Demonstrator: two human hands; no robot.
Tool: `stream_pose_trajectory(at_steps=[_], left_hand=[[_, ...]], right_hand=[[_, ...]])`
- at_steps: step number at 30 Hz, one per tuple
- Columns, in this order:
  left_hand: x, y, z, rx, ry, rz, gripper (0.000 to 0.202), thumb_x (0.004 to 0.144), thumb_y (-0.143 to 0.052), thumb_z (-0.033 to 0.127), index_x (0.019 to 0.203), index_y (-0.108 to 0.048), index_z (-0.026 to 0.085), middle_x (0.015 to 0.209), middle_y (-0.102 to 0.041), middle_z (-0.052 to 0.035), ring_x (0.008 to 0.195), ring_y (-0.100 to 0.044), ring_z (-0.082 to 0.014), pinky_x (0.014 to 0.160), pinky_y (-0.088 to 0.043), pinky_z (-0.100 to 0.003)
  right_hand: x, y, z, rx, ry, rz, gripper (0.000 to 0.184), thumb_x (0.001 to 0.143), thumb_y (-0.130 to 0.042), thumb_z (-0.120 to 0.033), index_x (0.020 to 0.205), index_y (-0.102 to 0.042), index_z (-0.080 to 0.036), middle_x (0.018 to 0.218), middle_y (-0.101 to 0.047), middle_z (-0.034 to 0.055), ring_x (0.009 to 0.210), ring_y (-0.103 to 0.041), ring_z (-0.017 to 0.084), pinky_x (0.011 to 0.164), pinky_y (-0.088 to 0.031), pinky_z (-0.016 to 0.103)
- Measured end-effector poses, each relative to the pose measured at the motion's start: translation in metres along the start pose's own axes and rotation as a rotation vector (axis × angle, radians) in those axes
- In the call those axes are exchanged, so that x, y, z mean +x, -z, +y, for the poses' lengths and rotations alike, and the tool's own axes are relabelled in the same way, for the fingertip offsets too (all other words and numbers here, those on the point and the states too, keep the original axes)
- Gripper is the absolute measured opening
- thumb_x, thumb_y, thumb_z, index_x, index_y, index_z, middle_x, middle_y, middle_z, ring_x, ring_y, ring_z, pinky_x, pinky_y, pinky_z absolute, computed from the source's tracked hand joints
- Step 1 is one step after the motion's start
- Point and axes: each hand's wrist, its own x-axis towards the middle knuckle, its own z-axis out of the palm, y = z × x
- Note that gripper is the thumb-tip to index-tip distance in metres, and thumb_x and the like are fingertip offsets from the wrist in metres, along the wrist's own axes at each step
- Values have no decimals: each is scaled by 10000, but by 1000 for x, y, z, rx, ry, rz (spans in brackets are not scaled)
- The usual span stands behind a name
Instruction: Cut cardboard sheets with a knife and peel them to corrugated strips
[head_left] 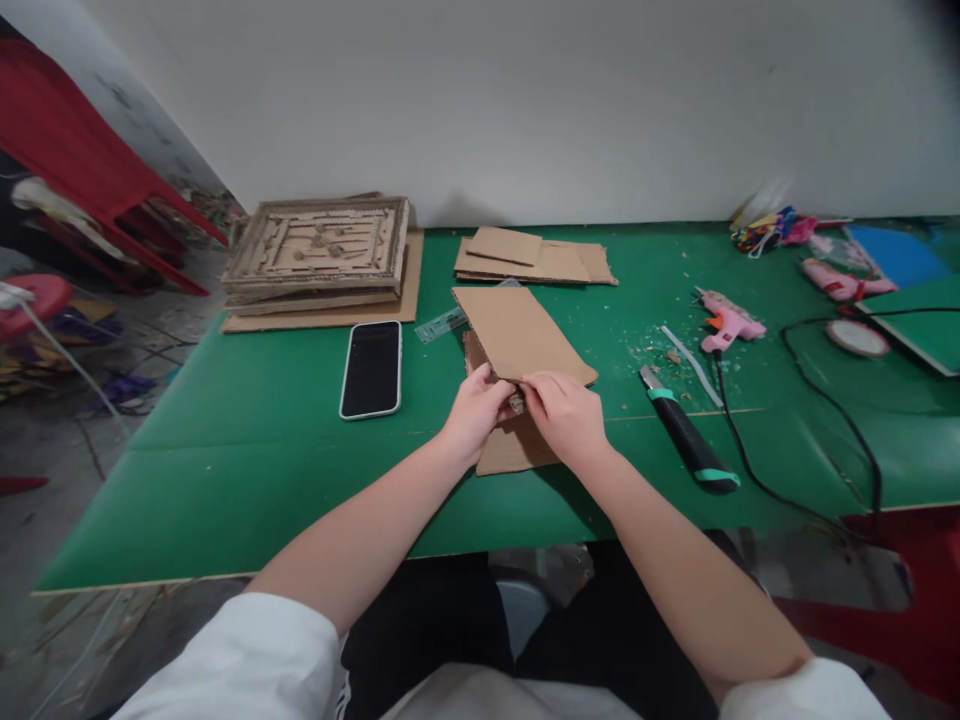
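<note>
Cardboard sheet (525, 335) sits mid-surface (247, 480), tilted over a lower cardboard piece (517, 455). Fingers of the left hand (472, 412) and right hand (570, 418) pinch narrowly along its six o'clock edge. Both pieces look already cut; whether they are joined is hidden, and the sheet is not yet laid flat. From the hands, the utility knife (686, 430) lies unheld at three o'clock, the glue gun (731, 322) at two.
</note>
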Motion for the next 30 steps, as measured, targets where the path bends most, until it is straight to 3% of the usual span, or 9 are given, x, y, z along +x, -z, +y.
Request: stream_pose_trajectory(at_steps=[12,22,26,30], left_hand=[[4,0,-2,46,41,77,215,667,-572,179,877,-525,172,839,-588,-17,632,-555,-74,602,-493,-230],[2,1,1,4,47,48,206,696,-547,165,899,-518,184,826,-594,-10,674,-584,-99,624,-512,-261],[5,4,3,-6,20,65,217,701,-503,152,914,-528,183,782,-612,-14,627,-583,-96,583,-503,-236],[7,7,4,45,-15,67,269,701,-531,167,970,-539,180,875,-628,-39,669,-599,-103,582,-502,-221]], right_hand=[[3,2,2,61,-52,-24,208,880,-401,-224,803,-584,-161,754,-663,33,703,-598,135,634,-404,233],[3,3,5,182,-188,-73,225,884,-395,-276,842,-587,-165,757,-650,32,671,-586,126,609,-398,231],[3,2,3,149,-146,-98,231,891,-384,-269,873,-592,-170,797,-659,42,741,-599,144,655,-425,248],[1,0,4,137,-67,-119,229,864,-443,-265,1005,-582,-149,971,-655,76,928,-589,178,799,-456,296]])
